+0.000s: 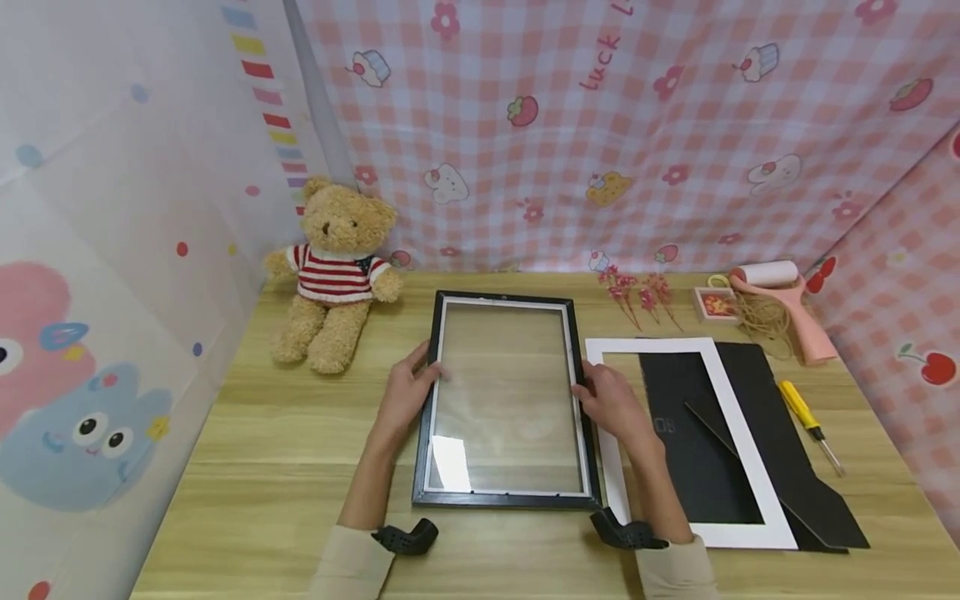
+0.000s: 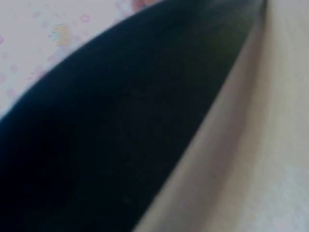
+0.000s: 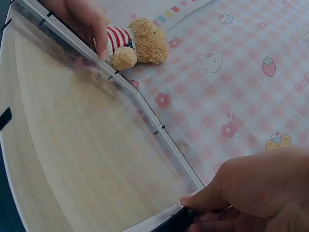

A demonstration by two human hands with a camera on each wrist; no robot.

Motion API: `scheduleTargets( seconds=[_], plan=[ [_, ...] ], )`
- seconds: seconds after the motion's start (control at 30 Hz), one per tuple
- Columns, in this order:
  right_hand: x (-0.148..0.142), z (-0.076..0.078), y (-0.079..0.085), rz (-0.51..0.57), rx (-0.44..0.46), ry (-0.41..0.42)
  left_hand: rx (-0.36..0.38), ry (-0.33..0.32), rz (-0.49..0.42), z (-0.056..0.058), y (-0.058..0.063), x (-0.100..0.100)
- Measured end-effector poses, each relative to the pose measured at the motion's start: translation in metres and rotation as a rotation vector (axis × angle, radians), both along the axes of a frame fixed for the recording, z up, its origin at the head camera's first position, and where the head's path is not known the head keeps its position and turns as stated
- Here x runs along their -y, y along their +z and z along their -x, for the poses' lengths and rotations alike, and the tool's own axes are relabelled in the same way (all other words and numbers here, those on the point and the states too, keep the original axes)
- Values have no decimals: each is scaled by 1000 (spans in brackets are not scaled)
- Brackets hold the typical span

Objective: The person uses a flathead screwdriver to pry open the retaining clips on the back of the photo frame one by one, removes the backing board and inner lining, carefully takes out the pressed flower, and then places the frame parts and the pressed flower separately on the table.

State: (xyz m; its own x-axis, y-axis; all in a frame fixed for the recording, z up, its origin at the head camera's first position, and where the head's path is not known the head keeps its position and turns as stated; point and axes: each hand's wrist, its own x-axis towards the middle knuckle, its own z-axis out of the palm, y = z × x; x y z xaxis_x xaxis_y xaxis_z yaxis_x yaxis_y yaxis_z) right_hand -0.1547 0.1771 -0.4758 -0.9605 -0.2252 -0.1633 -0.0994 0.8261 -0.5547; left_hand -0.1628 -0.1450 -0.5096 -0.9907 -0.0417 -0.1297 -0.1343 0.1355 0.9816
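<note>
A black picture frame [image 1: 507,502] with a white inner edge and a clear pane [image 1: 510,392] is in front of me in the head view. My left hand [image 1: 405,390] grips its left side, the thumb over the rim. On the right side, my right hand [image 1: 611,402] holds the frame with the thumb on top and the fingers curled beneath, as the right wrist view shows [image 3: 260,186]. Small dark tabs dot the inner edge. In the left wrist view, a blurred dark shape [image 2: 111,125] covers most of the picture.
To the right lie a white mat [image 1: 750,442] and a black backing board [image 1: 780,417]. Beyond are a yellow screwdriver [image 1: 802,408], a pink lint roller [image 1: 802,317], twine [image 1: 768,321], a small box [image 1: 716,306] and pink dried flowers [image 1: 622,287]. A teddy bear [image 1: 333,275] sits back left.
</note>
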Motion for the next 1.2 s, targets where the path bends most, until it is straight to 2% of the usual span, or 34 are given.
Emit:
scheduleTargets(
  seconds=[0.1,0.3,0.37,0.67,0.83,1.2],
  plan=[
    [1,0,0,-1,4,-2,114,41,-177,1,2,2],
    [2,0,1,12,31,-13,149,68,-430,3,-1,5],
    [2,0,2,18,43,-19,156,69,-464,4,-1,5],
    [4,-1,3,23,70,-43,140,58,-515,3,-1,5],
    [4,-2,3,26,69,-51,119,32,-452,1,0,7],
    [4,-1,2,26,61,-48,-22,-24,-85,-1,2,8]
  ],
)
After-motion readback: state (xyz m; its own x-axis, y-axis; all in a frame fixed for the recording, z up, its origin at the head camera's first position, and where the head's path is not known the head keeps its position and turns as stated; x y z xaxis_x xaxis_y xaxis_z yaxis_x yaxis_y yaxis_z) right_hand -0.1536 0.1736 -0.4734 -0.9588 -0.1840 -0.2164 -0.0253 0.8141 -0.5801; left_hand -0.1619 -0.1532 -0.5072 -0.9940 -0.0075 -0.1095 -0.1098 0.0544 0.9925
